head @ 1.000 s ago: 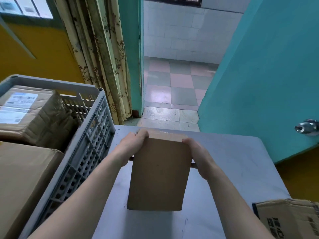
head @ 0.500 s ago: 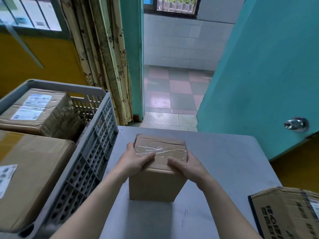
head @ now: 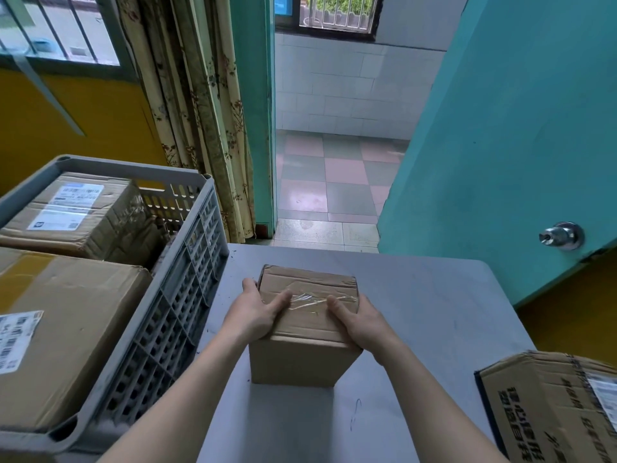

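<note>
A small brown cardboard box (head: pixel 300 359) stands on the grey table (head: pixel 417 295), its top sealed with clear tape. My left hand (head: pixel 257 312) grips its left top edge, thumb lying on the top face and fingers down the left side. My right hand (head: pixel 360 322) grips the right top edge the same way, thumb on the tape. Both forearms reach in from the bottom of the view.
A grey plastic crate (head: pixel 187 272) on the left holds two labelled cardboard boxes (head: pixel 76 208) (head: pixel 60 329). Another printed box (head: pixel 561 406) lies at the table's right front. A teal door with a metal knob (head: pixel 562 235) stands open on the right; a curtain (head: pixel 200 111) hangs behind.
The box was held upright in the air with its broad face toward me, then tipped down onto the table. Both hands shifted to its taped top and the view lifted slightly.
</note>
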`<act>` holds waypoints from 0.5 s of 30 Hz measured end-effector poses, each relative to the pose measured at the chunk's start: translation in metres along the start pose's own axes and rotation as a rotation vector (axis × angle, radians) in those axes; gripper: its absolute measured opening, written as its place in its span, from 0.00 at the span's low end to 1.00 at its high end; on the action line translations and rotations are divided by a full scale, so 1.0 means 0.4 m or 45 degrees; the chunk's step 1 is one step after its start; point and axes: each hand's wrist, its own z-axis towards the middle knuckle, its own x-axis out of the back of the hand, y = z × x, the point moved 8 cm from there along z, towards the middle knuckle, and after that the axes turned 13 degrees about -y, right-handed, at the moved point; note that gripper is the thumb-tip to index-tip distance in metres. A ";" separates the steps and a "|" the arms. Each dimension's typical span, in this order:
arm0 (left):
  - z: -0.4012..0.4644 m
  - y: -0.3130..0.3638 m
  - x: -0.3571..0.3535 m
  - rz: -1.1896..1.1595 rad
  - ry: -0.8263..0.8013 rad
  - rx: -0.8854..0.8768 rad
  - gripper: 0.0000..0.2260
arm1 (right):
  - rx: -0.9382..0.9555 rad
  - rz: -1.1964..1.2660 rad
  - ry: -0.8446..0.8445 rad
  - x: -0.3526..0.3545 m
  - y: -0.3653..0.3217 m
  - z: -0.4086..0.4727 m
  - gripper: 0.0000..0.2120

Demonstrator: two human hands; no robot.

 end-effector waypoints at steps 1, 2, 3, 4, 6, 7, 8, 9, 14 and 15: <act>-0.001 0.002 -0.005 0.024 0.009 -0.004 0.30 | -0.007 -0.016 0.013 -0.002 0.006 0.001 0.35; 0.001 0.000 -0.010 0.043 0.019 -0.008 0.29 | -0.008 -0.024 0.019 -0.004 0.008 0.002 0.34; -0.001 -0.002 -0.014 0.059 0.023 -0.009 0.29 | -0.010 -0.031 0.020 -0.006 0.011 0.001 0.34; 0.000 -0.005 -0.014 0.064 0.020 -0.006 0.29 | -0.013 -0.037 0.018 -0.005 0.010 0.000 0.34; 0.006 -0.006 -0.006 0.039 -0.003 0.003 0.32 | -0.040 -0.046 0.008 0.004 0.003 -0.002 0.35; 0.011 -0.007 -0.001 0.022 -0.014 0.019 0.34 | -0.079 -0.033 0.002 0.008 0.000 -0.002 0.34; 0.018 -0.010 0.002 0.023 -0.019 0.047 0.37 | -0.120 -0.015 0.001 0.011 0.000 0.002 0.34; 0.023 -0.010 0.004 0.054 -0.012 0.077 0.39 | -0.164 -0.013 0.007 0.013 0.001 0.006 0.35; 0.023 -0.007 -0.008 0.244 0.096 0.097 0.36 | -0.204 -0.098 0.073 0.012 0.015 0.019 0.35; 0.023 -0.007 -0.011 0.253 0.090 0.096 0.35 | -0.201 -0.096 0.073 0.012 0.014 0.016 0.34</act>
